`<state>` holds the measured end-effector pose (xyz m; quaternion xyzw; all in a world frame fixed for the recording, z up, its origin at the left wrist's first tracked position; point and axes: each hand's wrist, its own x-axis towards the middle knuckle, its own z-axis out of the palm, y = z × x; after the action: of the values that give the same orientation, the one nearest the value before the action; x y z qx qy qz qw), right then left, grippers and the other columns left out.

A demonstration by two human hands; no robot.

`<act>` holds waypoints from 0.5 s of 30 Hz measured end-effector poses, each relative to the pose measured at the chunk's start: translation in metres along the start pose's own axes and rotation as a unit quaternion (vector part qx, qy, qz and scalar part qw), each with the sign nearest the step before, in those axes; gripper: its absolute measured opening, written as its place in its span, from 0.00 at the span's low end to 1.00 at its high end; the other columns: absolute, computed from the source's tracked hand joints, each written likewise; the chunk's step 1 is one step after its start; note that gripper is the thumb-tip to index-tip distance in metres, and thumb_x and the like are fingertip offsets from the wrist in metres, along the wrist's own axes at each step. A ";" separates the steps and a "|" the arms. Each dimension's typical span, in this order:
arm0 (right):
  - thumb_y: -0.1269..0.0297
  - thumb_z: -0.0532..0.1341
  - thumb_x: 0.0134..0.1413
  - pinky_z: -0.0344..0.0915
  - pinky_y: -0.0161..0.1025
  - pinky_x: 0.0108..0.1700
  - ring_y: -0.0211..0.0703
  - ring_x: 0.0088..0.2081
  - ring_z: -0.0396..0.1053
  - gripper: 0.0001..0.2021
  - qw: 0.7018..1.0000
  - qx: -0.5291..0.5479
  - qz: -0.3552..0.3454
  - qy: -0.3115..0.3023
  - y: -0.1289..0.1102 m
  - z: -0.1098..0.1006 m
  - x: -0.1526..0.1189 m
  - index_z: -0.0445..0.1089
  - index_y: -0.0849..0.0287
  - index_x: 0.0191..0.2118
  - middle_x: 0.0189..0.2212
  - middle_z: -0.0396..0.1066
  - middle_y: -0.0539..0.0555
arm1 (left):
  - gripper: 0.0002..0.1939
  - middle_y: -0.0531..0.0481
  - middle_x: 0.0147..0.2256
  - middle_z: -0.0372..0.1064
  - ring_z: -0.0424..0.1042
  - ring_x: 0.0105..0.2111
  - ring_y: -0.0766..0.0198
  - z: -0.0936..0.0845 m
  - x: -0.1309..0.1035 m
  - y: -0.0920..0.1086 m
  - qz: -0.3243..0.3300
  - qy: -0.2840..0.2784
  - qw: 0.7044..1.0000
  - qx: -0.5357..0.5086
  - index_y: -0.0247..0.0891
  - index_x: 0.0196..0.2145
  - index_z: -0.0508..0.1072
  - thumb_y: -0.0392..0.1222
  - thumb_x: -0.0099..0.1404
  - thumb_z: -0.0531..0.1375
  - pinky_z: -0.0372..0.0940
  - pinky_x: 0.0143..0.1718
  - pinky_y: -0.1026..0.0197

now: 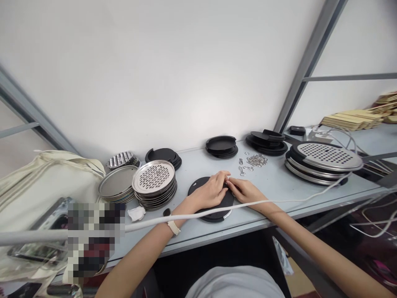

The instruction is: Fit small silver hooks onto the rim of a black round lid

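Note:
A round black plastic grater base (pixel 211 215) with a strip of metal rim showing lies on the table in front of me. My left hand (pixel 212 191) rests across it, fingers bent over its far right edge. At that same edge, the fingertips of my right hand (pixel 246 192) are pinched together and meet the left ones. Whatever small piece is between them is hidden. Behind my hands lies a pile of small metal clips (pixel 257 161), with a few loose ones nearer.
Stacked metal grater discs (pixel 155 178) and plain metal discs (pixel 119 182) stand at left. Black bases (pixel 221 145) line the wall. Finished-looking graters (pixel 325 157) are piled at right. A white cable (pixel 192 214) crosses in front of my forearms. A crumpled white tissue (pixel 136 213) lies left.

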<state>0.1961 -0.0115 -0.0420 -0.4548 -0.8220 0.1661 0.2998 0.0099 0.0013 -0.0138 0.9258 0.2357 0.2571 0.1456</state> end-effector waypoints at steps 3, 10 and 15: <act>0.60 0.46 0.64 0.60 0.35 0.30 0.40 0.26 0.66 0.15 1.000 0.002 0.006 0.008 -0.002 0.000 0.000 0.66 0.58 0.33 0.26 0.70 0.53 | 0.21 0.40 0.50 0.57 0.62 0.51 0.56 -0.001 0.000 0.000 -0.004 -0.002 1.000 0.001 0.36 0.54 0.48 0.31 0.64 0.47 0.62 0.52 0.52; 0.60 0.45 0.64 0.57 0.35 0.29 0.39 0.23 0.62 0.15 0.999 -0.018 0.029 0.023 0.001 0.002 0.002 0.61 0.57 0.29 0.21 0.64 0.49 | 0.21 0.41 0.49 0.60 0.63 0.49 0.57 0.001 0.003 0.001 -0.024 0.034 0.997 0.058 0.36 0.53 0.51 0.31 0.63 0.50 0.60 0.52 0.53; 0.59 0.44 0.64 0.53 0.35 0.27 0.38 0.20 0.59 0.16 0.997 -0.040 0.048 0.036 0.003 0.003 0.003 0.55 0.55 0.25 0.17 0.59 0.47 | 0.06 0.49 0.34 0.65 0.67 0.34 0.60 0.003 0.004 0.003 -0.139 0.032 0.981 0.131 0.38 0.37 0.60 0.40 0.62 0.53 0.63 0.38 0.57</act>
<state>0.1950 -0.0073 -0.0451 -0.5109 -0.7939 0.1314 0.3023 0.0162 0.0002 -0.0132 0.8866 0.3979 0.2305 0.0500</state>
